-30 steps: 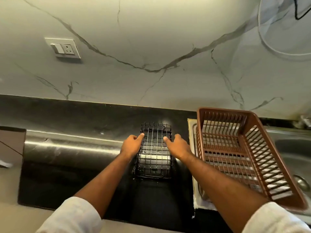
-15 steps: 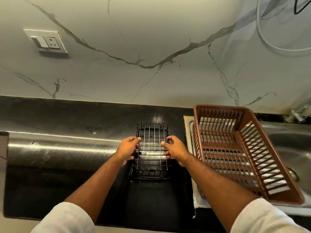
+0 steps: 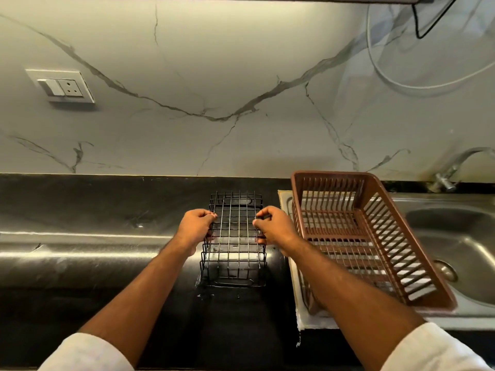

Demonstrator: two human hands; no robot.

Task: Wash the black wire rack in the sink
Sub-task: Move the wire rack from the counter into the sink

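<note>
Both sides of rack (image 3: pixel 233 236) gripped: left hand (image 3: pixel 195 228) and right hand (image 3: pixel 273 229) curled round its top wires, base apparently on the dark surface (image 3: pixel 107 210), left of the sink (image 3: pixel 460 236). Risks ahead: snagging on the brown basket (image 3: pixel 375 245) (standing between rack and basin) during the carry; thin wires slipping through the fingers; scraping or knocking the tap (image 3: pixel 452 170) on lowering.

Worn on the head, single wide-angle view. Looked forward and down over a glossy black stone counter (image 3: pixel 80 263) toward a white veined marble wall (image 3: pixel 241 76), straight ahead. Sat close above both forearms; took in a steel sink basin (image 3: pixel 460 245) at right edge.
</note>
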